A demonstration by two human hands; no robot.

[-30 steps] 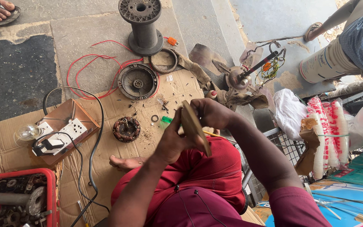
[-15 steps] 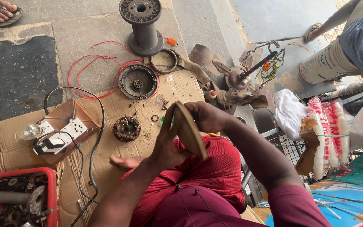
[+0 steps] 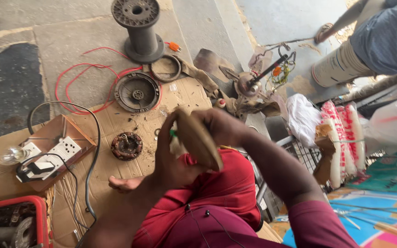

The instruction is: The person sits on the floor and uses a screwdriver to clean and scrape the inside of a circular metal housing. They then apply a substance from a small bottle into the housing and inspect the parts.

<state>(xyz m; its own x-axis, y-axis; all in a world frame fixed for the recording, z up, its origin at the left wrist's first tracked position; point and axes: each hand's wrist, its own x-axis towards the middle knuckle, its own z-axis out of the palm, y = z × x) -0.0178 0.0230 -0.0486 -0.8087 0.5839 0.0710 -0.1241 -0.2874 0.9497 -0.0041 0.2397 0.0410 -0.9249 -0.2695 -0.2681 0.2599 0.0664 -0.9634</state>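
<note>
I see the cardboard sheet [image 3: 116,124] spread on the floor, and everything else I place against it. Above its far edge stands the grey spool [image 3: 137,27], with the round motor cover [image 3: 137,93] on the sheet's upper part and the copper-wound rotor [image 3: 126,146] near its middle. Over the sheet's right side, my left hand [image 3: 171,160] and right hand [image 3: 219,126] both grip a tan disc [image 3: 197,141], fingers closed on its rim from either side. Since half a second ago the disc has tilted further edge-on and sits a little lower, just above the red lap; a green bit [image 3: 173,133] shows beside it.
</note>
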